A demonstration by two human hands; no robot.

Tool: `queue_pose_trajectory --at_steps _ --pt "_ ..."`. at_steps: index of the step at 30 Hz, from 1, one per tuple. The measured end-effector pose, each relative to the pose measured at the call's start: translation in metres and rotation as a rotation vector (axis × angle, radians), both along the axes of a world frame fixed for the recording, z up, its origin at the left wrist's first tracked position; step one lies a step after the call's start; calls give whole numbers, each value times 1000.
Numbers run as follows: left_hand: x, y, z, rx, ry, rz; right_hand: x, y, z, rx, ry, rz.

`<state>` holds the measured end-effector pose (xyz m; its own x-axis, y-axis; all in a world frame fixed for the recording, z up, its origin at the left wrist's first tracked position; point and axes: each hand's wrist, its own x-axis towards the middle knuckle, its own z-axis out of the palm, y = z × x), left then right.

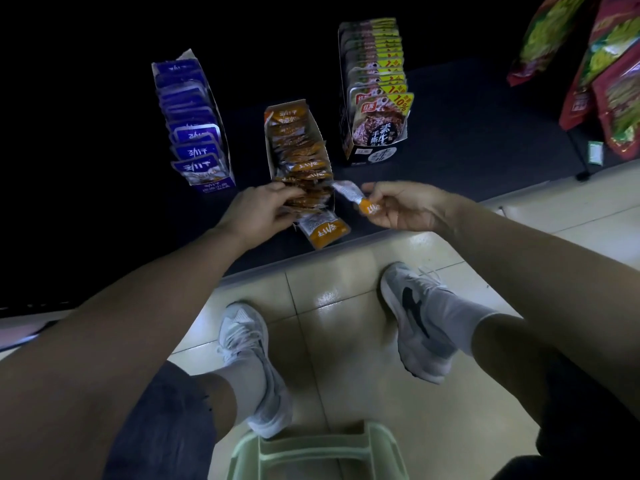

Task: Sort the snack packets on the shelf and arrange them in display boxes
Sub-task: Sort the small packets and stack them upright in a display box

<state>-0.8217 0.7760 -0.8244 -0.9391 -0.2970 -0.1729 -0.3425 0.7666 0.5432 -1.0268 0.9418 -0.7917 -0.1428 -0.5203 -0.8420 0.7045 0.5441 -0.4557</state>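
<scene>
Three display boxes stand on a dark low shelf [467,140]. The middle orange box [294,147] holds several orange snack packets. My left hand [263,207] grips the front packets of that row at the box's near end. One orange packet [323,230] lies loose in front of the box near the shelf edge. My right hand [403,207] pinches a single orange and silver packet [356,197] just right of the box.
A purple box [194,123] of purple packets stands at the left, a black box [375,95] of dark packets at the right. Red and green bags [595,64] hang at the far right. Below are tiled floor, my shoes and a green stool [315,452].
</scene>
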Motion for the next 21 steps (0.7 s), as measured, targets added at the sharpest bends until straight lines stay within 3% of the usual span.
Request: queue_pose_trajectory --at_steps 3,8,12,17,21 --pt "-2 3 0 28 -1 31 0 7 8 37 66 201" --pt "-4 7 2 48 -10 105 1 21 8 195 176 239" --pt "-6 9 5 49 -16 138 7 31 7 153 181 354" --pt "-8 11 4 34 -41 184 25 20 0 119 136 324" --pt "-9 13 4 166 -25 247 34 -3 -15 216 130 314"
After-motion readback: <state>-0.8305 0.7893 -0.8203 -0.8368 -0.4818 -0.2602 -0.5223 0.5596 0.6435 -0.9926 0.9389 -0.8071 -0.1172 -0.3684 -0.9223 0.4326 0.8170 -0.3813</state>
